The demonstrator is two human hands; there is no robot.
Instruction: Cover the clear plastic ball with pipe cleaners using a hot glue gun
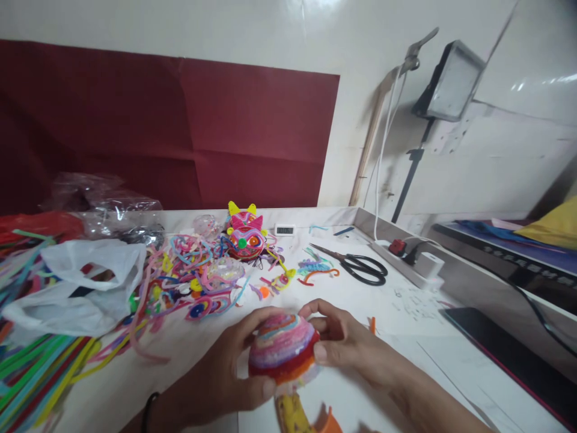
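Between both hands is a dome-shaped ball wrapped in pink, purple, red and orange bands, with a pale strip along its lower edge. My left hand curls round its left side, thumb low on the front. My right hand grips the right side, thumb on the red and orange bands. Just below the ball lies a yellow piece with dark marks; I cannot tell if it is joined to the ball. Beside it is an orange curved piece, partly cut off by the frame.
Black-handled scissors lie beyond my right hand. A finished-looking colourful cat-like figure stands at the back. Tangled fuzzy strips, a white plastic bag and coloured strips crowd the left. A power strip and dark tablet-like slab are right.
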